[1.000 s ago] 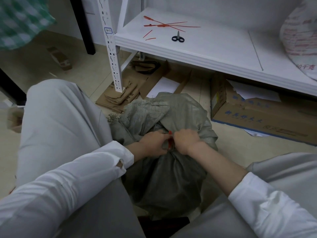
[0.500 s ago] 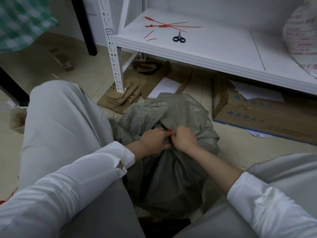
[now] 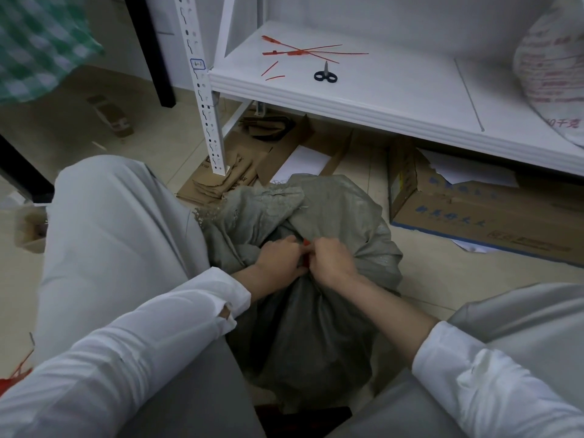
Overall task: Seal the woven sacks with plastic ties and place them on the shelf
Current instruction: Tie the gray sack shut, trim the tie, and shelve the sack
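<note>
**Sack neck gathered, tie going on, shelf trip yet to come**

Sack first: the grey-green woven sack (image 3: 316, 327) stands on the floor between the seated person's knees, its mouth bunched into a neck and the loose top flopped away toward the shelf. Right at that neck, a sliver of red plastic tie (image 3: 305, 243) peeks out. Both hands are on it! The left hand (image 3: 279, 259) and right hand (image 3: 331, 260) are pressed knuckle to knuckle, fingers curled tight around the tie and the gathered cloth. Whether the tail has been threaded through its lock I can't tell, because the fingers hide it.

So I'd call this mid-seal: neck gathered, tie in place, with the cinching looking unfinished. Any trimming and the lift are left to do.

Looking outward, the white shelf (image 3: 379, 99) sits just beyond the sack, low and within reach. On it lie a few spare red ties (image 3: 303, 52) crossed in a loose pile, two short red offcuts (image 3: 271, 71) beside them, and small black-handled scissors (image 3: 325, 74) nearby. At the shelf's far right edge rests a white printed sack (image 3: 550, 67), so one appears to be placed already, though its closure is out of view. Under the shelf there's a cardboard box (image 3: 474, 222) with blue lettering, and flattened cardboard (image 3: 227, 178) lies by the upright.
</note>
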Available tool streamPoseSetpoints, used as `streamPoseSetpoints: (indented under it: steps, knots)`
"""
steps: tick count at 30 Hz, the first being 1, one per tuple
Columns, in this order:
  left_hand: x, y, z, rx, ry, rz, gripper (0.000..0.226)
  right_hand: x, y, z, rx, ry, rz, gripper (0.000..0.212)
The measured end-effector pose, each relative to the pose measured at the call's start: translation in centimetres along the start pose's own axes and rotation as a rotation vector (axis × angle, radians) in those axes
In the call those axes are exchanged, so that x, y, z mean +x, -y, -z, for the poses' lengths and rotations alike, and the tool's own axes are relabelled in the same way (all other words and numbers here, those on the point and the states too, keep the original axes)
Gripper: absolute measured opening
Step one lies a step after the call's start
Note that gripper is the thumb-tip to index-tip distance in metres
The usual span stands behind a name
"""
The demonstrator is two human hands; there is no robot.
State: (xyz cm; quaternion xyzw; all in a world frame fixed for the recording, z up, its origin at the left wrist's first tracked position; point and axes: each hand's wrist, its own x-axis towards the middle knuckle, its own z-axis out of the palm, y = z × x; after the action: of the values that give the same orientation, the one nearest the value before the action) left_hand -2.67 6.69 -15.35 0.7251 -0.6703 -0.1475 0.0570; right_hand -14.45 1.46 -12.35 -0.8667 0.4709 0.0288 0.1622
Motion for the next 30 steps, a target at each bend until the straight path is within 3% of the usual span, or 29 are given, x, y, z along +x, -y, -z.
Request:
streamPoseSetpoints:
  steps: [4,7,10,19,24,30]
  knots:
    - [0.4,0.7,1.2,-0.072,0.051,0.019,0.049,0.8,-1.1,2.1,-0.03,0.016,0.054,0.02]
    - [0.2,0.8,1.5,0.012,0.002,0.027,0.043,1.5,-1.7,4.1,0.098,-0.052,0.06,0.003]
    - [0.2,0.3,1.8,0.025,-0.074,0.017,0.032,1.7,-2.3,6.0,0.32,-0.102,0.058,0.017]
    - [0.8,-1.3,5.4,-0.143,-0.218,-0.034,0.023,1.4,-2.9,7.8,0.664,-0.235,0.017,0.012]
    - [1.3,-1.0,8.2,-0.186,-0.302,-0.057,0.015,1.3,-2.7,8.7,0.696,-0.28,0.037,0.006]
    - [2.2,-0.9,11.3,-0.246,-0.339,-0.089,0.042,2.7,-1.5,8.2,0.66,-0.282,0.027,0.005]
